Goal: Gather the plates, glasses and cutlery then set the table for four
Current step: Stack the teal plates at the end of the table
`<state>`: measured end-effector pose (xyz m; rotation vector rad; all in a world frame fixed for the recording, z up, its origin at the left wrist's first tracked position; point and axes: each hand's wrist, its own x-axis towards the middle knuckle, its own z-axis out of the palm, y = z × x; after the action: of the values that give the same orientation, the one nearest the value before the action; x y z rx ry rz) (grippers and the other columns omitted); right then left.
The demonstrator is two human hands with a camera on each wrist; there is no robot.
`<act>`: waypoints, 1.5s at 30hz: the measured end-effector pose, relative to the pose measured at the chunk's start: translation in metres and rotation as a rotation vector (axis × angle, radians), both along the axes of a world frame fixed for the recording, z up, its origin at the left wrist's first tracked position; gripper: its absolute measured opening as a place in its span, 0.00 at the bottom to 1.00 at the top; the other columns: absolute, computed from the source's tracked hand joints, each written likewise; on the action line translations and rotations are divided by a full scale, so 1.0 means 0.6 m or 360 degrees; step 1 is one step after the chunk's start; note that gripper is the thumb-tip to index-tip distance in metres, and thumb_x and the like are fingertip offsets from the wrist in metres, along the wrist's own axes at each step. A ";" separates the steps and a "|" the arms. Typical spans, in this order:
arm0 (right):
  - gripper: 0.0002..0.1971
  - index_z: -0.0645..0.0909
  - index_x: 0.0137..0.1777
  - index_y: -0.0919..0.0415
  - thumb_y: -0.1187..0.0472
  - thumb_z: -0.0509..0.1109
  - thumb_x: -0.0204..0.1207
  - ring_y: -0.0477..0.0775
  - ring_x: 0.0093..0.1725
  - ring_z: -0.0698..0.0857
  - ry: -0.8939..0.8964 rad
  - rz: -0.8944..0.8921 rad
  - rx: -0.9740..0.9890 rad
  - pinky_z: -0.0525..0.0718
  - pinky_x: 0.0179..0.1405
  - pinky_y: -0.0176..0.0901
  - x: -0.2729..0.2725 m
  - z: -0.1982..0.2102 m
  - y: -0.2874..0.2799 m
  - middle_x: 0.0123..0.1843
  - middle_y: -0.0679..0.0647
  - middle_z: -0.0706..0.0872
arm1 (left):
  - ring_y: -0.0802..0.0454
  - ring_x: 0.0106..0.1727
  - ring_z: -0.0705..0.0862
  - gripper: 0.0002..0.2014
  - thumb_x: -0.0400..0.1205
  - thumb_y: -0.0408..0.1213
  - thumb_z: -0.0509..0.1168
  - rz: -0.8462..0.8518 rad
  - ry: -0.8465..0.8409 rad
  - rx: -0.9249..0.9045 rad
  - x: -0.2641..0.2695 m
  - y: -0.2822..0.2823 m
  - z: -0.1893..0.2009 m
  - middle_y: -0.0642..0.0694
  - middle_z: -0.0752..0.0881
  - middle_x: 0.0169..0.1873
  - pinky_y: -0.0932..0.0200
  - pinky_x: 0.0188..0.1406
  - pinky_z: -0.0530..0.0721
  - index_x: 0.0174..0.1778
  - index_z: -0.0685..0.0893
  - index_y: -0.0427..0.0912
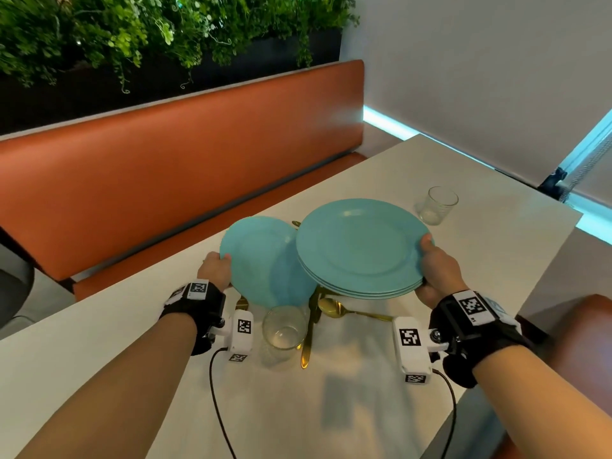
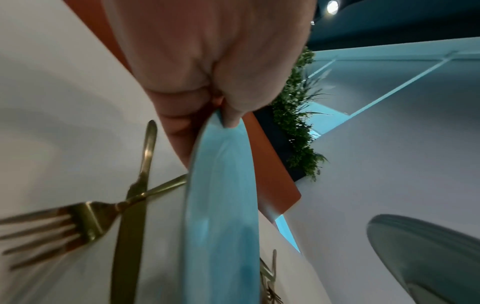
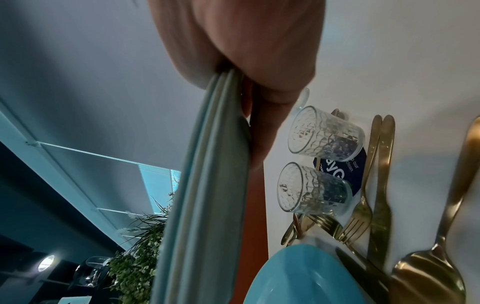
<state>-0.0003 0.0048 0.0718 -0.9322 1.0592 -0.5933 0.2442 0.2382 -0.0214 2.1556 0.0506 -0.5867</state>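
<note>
Item: place setting for four, in progress, on a pale table (image 1: pixel 381 409) beside an orange bench (image 1: pixel 165 180). Left hand (image 1: pixel 215 270) pinched the near-left rim of one blue plate (image 1: pixel 261 260), thumb on top and fingers curled beneath, the plate tilted and held above the table; by judgement it had been parted from the rest to be laid at the first seat, probably on the bench side. Right hand (image 1: pixel 437 270) gripped the right rim of the stack (image 1: pixel 361 246), three plates by the edges showing, thumb over and fingers under, held roughly level and clear of the table, presumably to keep the remaining plates ready to hand out. The stack's left edge overlapped the single plate. Below both, in a heap at mid-table: gold cutlery, including a spoon (image 1: pixel 334 308) and a knife (image 1: pixel 306 339), not yet sorted. Near glass (image 1: pixel 284 329) stood upright just beside the knife; far glass (image 1: pixel 437 205) stood alone towards the far right edge. Two further glasses (image 3: pixel 322 160) showed under the stack in the right wrist view. No place appeared laid yet.
</note>
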 end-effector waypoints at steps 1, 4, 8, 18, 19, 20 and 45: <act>0.22 0.70 0.73 0.67 0.52 0.57 0.86 0.52 0.39 0.83 -0.0008 0.0012 -0.0008 0.80 0.43 0.53 -0.003 0.004 0.005 0.55 0.57 0.81 | 0.31 0.62 0.80 0.20 0.85 0.42 0.53 -0.0006 -0.0070 0.0008 -0.003 0.004 0.014 0.30 0.81 0.62 0.39 0.63 0.81 0.65 0.74 0.30; 0.22 0.70 0.72 0.66 0.52 0.57 0.85 0.58 0.46 0.83 -0.0021 0.0033 -0.0021 0.81 0.44 0.53 -0.012 0.015 0.020 0.58 0.58 0.81 | 0.32 0.62 0.79 0.19 0.85 0.42 0.51 0.0052 -0.0231 -0.0126 -0.011 0.016 0.064 0.30 0.81 0.60 0.40 0.64 0.78 0.63 0.74 0.32; 0.22 0.70 0.72 0.67 0.52 0.56 0.86 0.60 0.52 0.82 -0.0070 0.0052 -0.0038 0.81 0.51 0.54 -0.022 0.032 0.044 0.59 0.59 0.82 | 0.33 0.61 0.79 0.18 0.86 0.44 0.48 0.0114 -0.0352 -0.0315 -0.041 0.020 0.131 0.31 0.80 0.59 0.44 0.59 0.77 0.64 0.72 0.34; 0.22 0.72 0.70 0.66 0.50 0.57 0.85 0.62 0.55 0.83 -0.0004 -0.0012 -0.0240 0.83 0.55 0.55 -0.081 0.036 0.085 0.65 0.63 0.82 | 0.40 0.60 0.82 0.20 0.81 0.45 0.51 -0.0020 0.0044 -0.0933 -0.171 -0.036 0.145 0.37 0.82 0.61 0.35 0.65 0.79 0.64 0.76 0.39; 0.23 0.72 0.70 0.67 0.50 0.57 0.85 0.62 0.55 0.83 0.0008 -0.0029 -0.0265 0.82 0.54 0.54 -0.091 0.034 0.085 0.65 0.63 0.82 | 0.39 0.59 0.83 0.20 0.80 0.46 0.52 -0.0021 0.0074 -0.0943 -0.183 -0.044 0.139 0.36 0.83 0.61 0.34 0.63 0.80 0.63 0.77 0.39; 0.23 0.72 0.71 0.67 0.50 0.57 0.85 0.62 0.55 0.82 0.0031 -0.0047 -0.0294 0.82 0.53 0.53 -0.100 0.030 0.082 0.64 0.62 0.82 | 0.39 0.58 0.83 0.20 0.80 0.46 0.52 -0.0010 0.0091 -0.0931 -0.197 -0.050 0.139 0.36 0.83 0.60 0.35 0.62 0.81 0.62 0.77 0.39; 0.17 0.76 0.69 0.65 0.65 0.60 0.83 0.64 0.62 0.82 0.0350 0.0309 -0.0390 0.81 0.64 0.58 -0.125 -0.056 0.076 0.63 0.61 0.83 | 0.37 0.66 0.78 0.28 0.87 0.51 0.48 -0.0131 0.0023 -0.0303 -0.293 -0.046 0.109 0.33 0.78 0.68 0.48 0.68 0.76 0.71 0.73 0.32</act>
<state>-0.0754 0.0504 0.0383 -1.3229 1.0905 -0.4723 0.0686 0.2104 0.0439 1.9760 -0.0830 -0.6288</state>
